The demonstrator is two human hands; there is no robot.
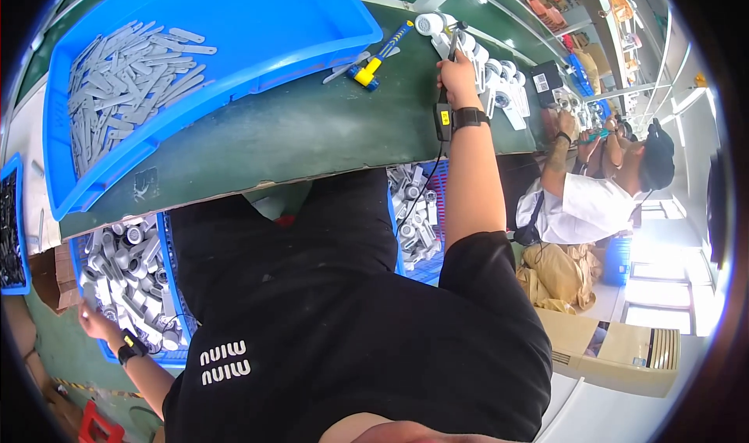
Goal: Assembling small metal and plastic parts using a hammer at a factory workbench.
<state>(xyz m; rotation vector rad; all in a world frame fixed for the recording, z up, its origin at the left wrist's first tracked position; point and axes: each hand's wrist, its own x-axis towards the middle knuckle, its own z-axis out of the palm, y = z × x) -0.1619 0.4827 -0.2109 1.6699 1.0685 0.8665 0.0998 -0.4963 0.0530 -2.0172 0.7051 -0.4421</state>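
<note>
My left hand (pixel 97 323) is at the far left, its fingers closed on a grey plastic part (pixel 90 294). It hangs beside a blue crate (pixel 173 318) full of white and grey plastic parts with round heads (pixel 134 267). Over the green bench (pixel 304 131), my right hand (pixel 459 75) is closed around a dark, slender tool (pixel 453 47), whose exact kind I cannot make out. White round-headed parts (pixel 502 100) lie grouped just right of that hand. A yellow-and-blue hammer (pixel 367 75) rests on the bench to its left.
A large blue tray (pixel 273 14) with many flat grey strips (pixel 133 84) takes up the bench's left. Below the bench edge, another crate of parts (pixel 417 209) stands near my right thigh. A thin black cable (pixel 421 189) hangs there. At right, a person in white (pixel 585 201) works.
</note>
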